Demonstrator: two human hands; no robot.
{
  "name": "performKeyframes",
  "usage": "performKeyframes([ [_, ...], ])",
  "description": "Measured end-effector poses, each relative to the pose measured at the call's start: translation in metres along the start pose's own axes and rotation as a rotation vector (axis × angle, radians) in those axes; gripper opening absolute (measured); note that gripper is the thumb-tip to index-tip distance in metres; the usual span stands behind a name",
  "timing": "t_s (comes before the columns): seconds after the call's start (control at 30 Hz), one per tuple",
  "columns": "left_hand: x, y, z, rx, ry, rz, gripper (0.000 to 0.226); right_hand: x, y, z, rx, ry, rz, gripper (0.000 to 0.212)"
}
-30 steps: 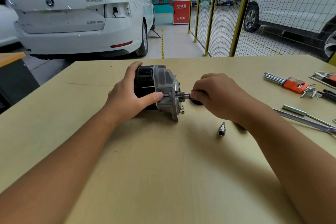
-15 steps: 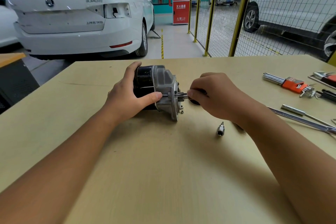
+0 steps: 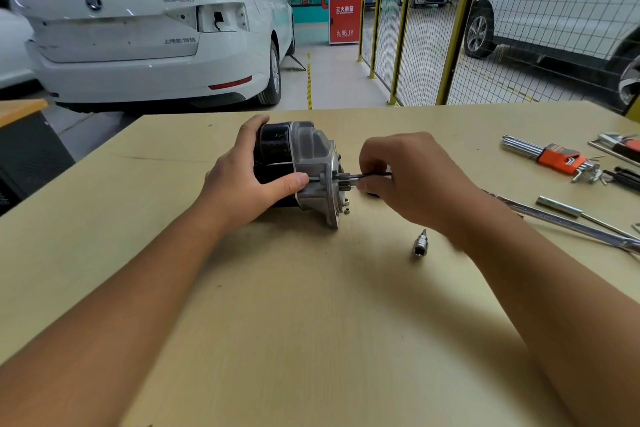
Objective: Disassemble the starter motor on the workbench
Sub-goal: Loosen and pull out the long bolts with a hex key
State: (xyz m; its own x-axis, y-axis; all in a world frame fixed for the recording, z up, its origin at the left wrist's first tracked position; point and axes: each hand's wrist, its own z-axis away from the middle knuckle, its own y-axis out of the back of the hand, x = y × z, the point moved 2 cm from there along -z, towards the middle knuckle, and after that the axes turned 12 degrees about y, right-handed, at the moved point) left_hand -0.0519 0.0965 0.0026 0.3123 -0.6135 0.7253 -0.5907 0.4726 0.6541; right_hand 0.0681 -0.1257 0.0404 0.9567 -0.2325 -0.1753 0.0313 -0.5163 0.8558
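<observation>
Behind a pale wooden table point(image 3: 311, 340) stands a white sedan point(image 3: 145, 28). On the table lies the black-and-silver starter motor point(image 3: 304, 166), its body clasped by the left hand point(image 3: 242, 184). The right hand point(image 3: 415, 180) pinches a thin dark tool shaft point(image 3: 367, 176) at the motor's silver end. A small chrome socket bit point(image 3: 421, 246) lies nearby.

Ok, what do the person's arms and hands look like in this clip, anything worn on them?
Both forearms are bare as far as the frame shows: no sleeves, gloves, watch or bracelet. No rings show on the left hand or the right hand. The nails that show are short and unpainted.
</observation>
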Motion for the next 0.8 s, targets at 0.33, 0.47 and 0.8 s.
performKeyframes([
  [0.33,-0.0005,-0.0002,-0.0003,0.005,-0.006,-0.004,0.103,0.0041,-0.0039,-0.0015,-0.087,0.016,-0.006,0.02],
  [0.47,-0.0008,0.0002,-0.0004,0.003,-0.008,-0.002,0.103,0.001,-0.0016,-0.0003,-0.038,0.001,0.085,0.014],
  [0.8,-0.0011,-0.0002,-0.0014,0.0,-0.011,0.001,0.102,0.0028,-0.002,-0.0006,0.026,0.015,-0.052,0.018],
])
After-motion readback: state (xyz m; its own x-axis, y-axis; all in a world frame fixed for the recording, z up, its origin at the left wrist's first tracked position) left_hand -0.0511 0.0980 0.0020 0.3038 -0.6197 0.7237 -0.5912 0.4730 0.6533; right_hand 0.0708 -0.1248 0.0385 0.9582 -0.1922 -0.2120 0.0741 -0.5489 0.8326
